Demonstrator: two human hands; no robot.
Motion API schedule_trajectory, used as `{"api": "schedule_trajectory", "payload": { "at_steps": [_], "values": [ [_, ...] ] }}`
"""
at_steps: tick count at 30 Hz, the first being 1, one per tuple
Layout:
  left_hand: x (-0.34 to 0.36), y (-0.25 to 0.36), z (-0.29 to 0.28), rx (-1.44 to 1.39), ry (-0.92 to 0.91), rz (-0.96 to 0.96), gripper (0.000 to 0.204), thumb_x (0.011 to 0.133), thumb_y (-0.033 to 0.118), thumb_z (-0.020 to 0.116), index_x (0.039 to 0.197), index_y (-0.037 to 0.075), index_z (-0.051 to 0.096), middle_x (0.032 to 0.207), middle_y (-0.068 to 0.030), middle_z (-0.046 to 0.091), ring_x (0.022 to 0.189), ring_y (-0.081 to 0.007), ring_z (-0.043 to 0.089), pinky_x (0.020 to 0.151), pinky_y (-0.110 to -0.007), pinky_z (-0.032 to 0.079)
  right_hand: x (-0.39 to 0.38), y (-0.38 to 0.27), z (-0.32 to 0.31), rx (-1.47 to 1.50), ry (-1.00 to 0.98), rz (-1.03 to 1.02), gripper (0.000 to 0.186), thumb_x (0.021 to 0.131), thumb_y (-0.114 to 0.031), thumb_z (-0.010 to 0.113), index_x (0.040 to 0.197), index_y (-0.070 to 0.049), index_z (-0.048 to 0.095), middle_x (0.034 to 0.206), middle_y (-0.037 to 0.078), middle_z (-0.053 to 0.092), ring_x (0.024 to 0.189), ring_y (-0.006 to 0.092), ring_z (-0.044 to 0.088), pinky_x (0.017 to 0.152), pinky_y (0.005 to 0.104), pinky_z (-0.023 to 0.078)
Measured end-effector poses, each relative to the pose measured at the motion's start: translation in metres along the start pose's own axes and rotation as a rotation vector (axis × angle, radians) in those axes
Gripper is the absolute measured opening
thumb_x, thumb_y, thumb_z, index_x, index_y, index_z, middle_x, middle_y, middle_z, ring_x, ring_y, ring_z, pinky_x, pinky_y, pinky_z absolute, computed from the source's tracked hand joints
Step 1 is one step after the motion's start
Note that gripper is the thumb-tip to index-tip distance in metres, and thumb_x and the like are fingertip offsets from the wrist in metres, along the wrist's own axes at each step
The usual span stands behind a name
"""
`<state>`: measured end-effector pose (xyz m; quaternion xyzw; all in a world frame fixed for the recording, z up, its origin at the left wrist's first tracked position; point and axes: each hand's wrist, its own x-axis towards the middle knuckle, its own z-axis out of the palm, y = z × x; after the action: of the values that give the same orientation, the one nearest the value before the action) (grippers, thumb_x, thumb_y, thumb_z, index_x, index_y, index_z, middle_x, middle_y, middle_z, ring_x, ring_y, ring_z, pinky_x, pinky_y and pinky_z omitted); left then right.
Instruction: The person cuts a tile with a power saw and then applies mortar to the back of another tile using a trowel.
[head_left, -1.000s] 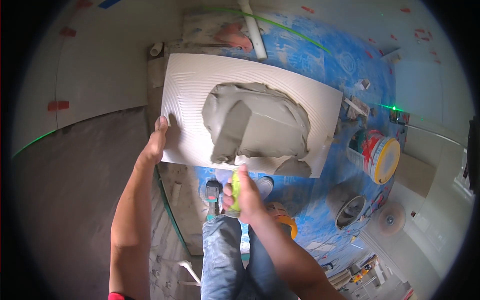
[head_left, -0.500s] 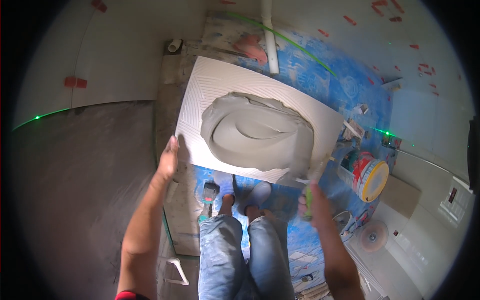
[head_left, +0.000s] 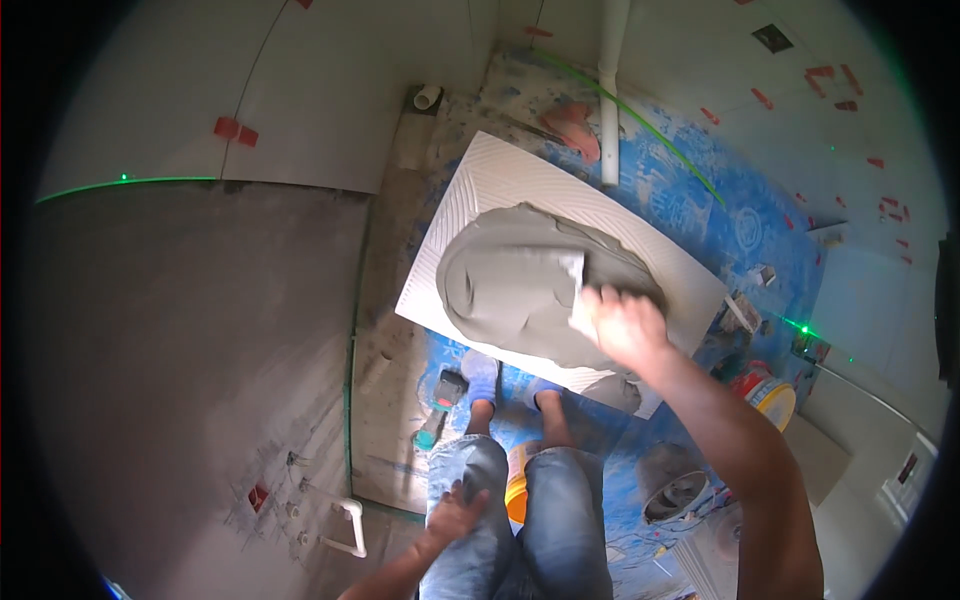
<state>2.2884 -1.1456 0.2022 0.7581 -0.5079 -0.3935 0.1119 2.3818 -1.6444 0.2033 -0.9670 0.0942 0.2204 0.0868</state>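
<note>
A large white tile [head_left: 695,325] lies ribbed back up on the floor in front of my feet. Grey mortar [head_left: 495,285] is heaped over its middle, and a smaller patch sits near the tile's near right edge. My right hand [head_left: 628,325] is closed around a trowel, its handle covered by the fingers. The trowel's blade [head_left: 578,280] is in the mortar, right of the tile's middle. My left hand [head_left: 458,512] lies on my left knee, holding nothing, with its fingers spread.
Left of my feet lies a teal and black power tool [head_left: 436,410]. A yellow-rimmed bucket [head_left: 775,405] stands at the right, with a grey round container [head_left: 672,485] nearer. An orange-yellow bucket [head_left: 516,500] shows between my legs. Past the tile, a white pipe [head_left: 609,120] rises from the floor.
My left hand has gone from the tile's left edge to my knee. My right hand has swept the trowel from the near right edge up and left over the mortar. The view has shifted.
</note>
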Motion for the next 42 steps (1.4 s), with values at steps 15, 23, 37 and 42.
{"api": "schedule_trajectory", "payload": {
  "at_steps": [15, 23, 37, 42],
  "values": [
    [0.101, 0.136, -0.003, -0.301, -0.46, -1.202, 0.098, 0.082, 0.055, 0.063, 0.149, -0.002, 0.02, 0.136, -0.0272, 0.04, 0.122, -0.0428, 0.046, 0.099, -0.051, 0.042, 0.051, 0.078, -0.041, -0.03, -0.007, -0.058, 0.041, 0.091, -0.047, 0.059, 0.102, -0.008, 0.054, 0.091, 0.023, 0.069, 0.07, 0.0368, 0.069, 0.063, 0.0475, 0.055],
    [0.107, 0.155, 0.019, -0.237, -0.507, -1.31, 0.098, 0.083, 0.052, 0.066, 0.149, -0.002, 0.018, 0.139, -0.0274, 0.036, 0.124, -0.0431, 0.043, 0.1, -0.049, 0.042, 0.113, 0.103, -0.01, 0.754, -0.045, 0.091, 0.055, 0.092, -0.055, 0.055, 0.1, -0.001, 0.058, 0.096, 0.028, 0.066, 0.093, 0.0481, 0.061, 0.081, 0.0505, 0.049],
    [0.097, 0.16, 0.04, -0.292, -0.403, -1.339, 0.096, 0.08, 0.048, 0.067, 0.146, -0.005, 0.021, 0.133, -0.0293, 0.04, 0.121, -0.0452, 0.044, 0.1, -0.052, 0.04, 0.08, 0.058, -0.046, 1.402, -0.262, 0.351, 0.052, 0.098, -0.055, 0.047, 0.095, -0.004, 0.054, 0.061, 0.001, 0.048, 0.047, 0.01, 0.047, 0.041, 0.0275, 0.04],
    [0.104, 0.158, 0.031, -0.347, -0.39, -1.285, 0.093, 0.08, 0.046, 0.066, 0.145, -0.003, 0.023, 0.133, -0.0292, 0.041, 0.122, -0.0455, 0.044, 0.099, -0.051, 0.041, 0.127, 0.074, -0.026, 1.196, -0.183, 0.354, 0.05, 0.099, -0.052, 0.046, 0.088, -0.004, 0.054, 0.059, 0.003, 0.05, 0.044, 0.0124, 0.047, 0.04, 0.0302, 0.04]
  ]
}}
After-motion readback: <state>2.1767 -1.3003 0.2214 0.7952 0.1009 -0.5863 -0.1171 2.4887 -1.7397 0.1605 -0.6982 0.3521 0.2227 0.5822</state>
